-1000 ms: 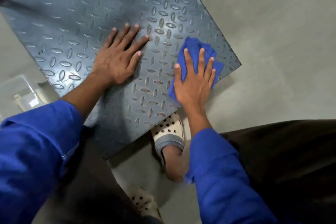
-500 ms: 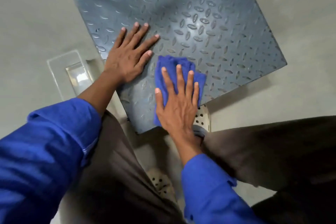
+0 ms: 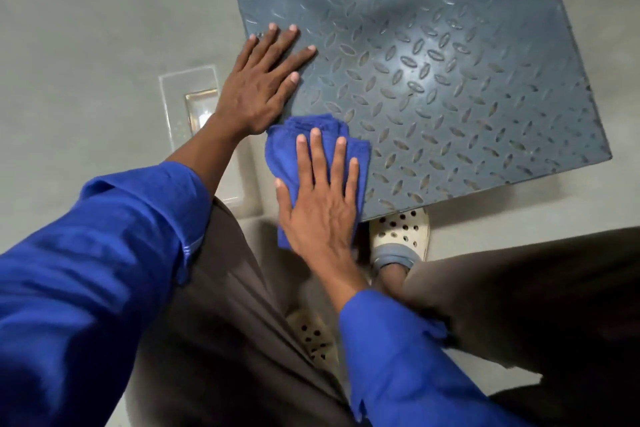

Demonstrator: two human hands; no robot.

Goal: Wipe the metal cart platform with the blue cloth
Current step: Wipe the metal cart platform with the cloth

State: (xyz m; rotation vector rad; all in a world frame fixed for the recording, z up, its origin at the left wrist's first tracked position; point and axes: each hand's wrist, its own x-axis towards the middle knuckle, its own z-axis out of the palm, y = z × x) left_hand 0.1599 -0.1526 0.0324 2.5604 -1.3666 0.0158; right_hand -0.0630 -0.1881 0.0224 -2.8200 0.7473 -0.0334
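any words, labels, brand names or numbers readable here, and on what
None. The metal cart platform shows only raised tread marks, no lettering.
The blue cloth shows no tag or print.
The perforated shoe shows no readable brand.
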